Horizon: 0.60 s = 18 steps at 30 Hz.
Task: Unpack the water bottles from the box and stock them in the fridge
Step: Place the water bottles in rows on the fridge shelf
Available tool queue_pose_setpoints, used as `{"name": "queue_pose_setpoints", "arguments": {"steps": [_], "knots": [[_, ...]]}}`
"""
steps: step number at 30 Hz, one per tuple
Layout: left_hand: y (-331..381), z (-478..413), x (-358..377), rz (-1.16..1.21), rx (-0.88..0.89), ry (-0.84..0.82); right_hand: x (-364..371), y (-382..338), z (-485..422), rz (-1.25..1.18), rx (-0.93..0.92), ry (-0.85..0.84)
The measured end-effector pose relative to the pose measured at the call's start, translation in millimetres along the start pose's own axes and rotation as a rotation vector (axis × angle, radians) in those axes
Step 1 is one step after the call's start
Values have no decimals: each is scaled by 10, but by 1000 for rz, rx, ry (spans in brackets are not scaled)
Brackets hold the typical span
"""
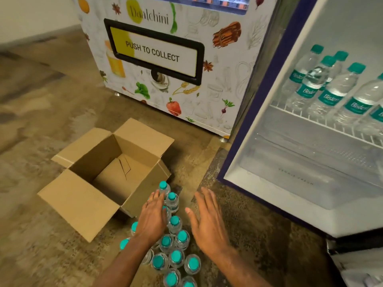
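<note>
Under left hand (153, 216): bottles (176, 256)

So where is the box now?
Head view: the box stands open on the floor, left of centre, between the vending machine and the bottle cluster.

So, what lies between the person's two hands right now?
In the head view, upright teal-capped water bottles stand on the floor between the left hand and the right hand; both hands are open.
</note>
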<state>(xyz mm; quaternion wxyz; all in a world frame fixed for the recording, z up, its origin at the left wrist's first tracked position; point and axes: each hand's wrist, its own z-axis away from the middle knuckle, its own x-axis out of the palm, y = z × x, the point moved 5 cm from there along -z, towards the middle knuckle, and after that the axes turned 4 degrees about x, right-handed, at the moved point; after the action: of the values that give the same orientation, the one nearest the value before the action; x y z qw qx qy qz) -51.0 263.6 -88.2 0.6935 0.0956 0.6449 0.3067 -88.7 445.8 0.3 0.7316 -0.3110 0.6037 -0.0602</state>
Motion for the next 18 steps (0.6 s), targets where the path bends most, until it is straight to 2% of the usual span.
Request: {"name": "queue_pose_setpoints", "arguments": {"steps": [11,18], "knots": [[-157,-608,51,-4,-47,33,721,-39,-696,-65,50,-303],[-219,-802,110,40,-96,42,1052,41,-875,-47,114,-397]]}}
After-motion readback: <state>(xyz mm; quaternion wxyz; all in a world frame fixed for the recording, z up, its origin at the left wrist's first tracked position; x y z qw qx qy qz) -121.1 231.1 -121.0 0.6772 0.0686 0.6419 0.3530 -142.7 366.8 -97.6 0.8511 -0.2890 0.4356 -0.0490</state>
